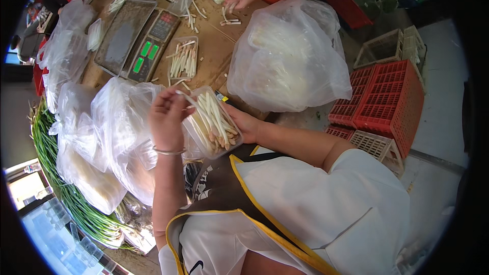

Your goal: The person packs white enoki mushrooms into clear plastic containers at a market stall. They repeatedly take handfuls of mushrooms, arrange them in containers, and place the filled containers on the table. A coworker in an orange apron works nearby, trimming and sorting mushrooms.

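Observation:
My right hand (pixel 244 122) holds the side of a clear plastic tray (pixel 240 142) tilted in front of my apron. Pale vegetable stalks (pixel 214 118) with pinkish-tan ends lie lengthwise in it. Over the tray's far left corner, my left hand (pixel 170 112), a bangle on its wrist, pinches a single white stalk (pixel 189 98) between thumb and fingers. Just beyond, a second tray (pixel 198 51) of such stalks rests on the table (pixel 217 51). A small tool with a yellow part (pixel 222 98) is partly hidden behind my right hand.
A digital scale (pixel 141 42) with lit green displays stands on the table. Bulging plastic bags (pixel 290 57) flank my hands; another bag (pixel 122 122) sits left. Long green stalks (pixel 72 194) lie beyond it. A co-worker's hand (pixel 240 0) reaches among loose stalks. Red crates (pixel 382 103) stand right.

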The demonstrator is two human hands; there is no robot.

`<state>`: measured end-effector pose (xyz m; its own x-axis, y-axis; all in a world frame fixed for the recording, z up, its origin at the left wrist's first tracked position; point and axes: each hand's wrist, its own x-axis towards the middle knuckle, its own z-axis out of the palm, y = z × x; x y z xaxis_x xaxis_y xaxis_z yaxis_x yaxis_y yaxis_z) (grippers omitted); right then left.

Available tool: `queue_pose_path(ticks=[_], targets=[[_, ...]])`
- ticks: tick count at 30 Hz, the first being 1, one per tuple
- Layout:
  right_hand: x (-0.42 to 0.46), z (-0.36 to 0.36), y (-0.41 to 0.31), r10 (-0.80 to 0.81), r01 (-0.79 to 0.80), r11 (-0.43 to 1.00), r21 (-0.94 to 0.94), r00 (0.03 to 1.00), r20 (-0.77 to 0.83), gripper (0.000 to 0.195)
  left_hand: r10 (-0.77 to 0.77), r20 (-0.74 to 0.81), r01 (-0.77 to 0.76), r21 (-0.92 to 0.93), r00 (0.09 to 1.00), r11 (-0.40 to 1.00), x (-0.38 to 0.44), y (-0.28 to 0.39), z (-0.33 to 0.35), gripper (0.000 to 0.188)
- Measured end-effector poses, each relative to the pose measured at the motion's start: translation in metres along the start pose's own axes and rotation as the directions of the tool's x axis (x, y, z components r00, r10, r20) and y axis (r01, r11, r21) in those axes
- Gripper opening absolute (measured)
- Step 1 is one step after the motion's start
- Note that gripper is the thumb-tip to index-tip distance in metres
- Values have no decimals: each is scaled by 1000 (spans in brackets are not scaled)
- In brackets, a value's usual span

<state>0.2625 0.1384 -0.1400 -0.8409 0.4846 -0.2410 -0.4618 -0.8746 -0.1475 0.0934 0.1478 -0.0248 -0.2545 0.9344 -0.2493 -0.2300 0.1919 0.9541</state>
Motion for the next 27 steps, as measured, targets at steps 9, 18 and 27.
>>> queue_pose_path(ticks=[9,18,27], targets=[[-12,9,4,29,-29,1000,-1,999,-29,66,471,119,-408,708,874,576,-31,-27,9,29],[-9,9,4,59,-59,998,1,998,6,63,425,-133,-235,670,895,704,-69,-45,-21,38],[0,22,-4,137,-138,990,-18,990,-27,52,518,-126,-268,739,846,618,-77,-48,-21,64]])
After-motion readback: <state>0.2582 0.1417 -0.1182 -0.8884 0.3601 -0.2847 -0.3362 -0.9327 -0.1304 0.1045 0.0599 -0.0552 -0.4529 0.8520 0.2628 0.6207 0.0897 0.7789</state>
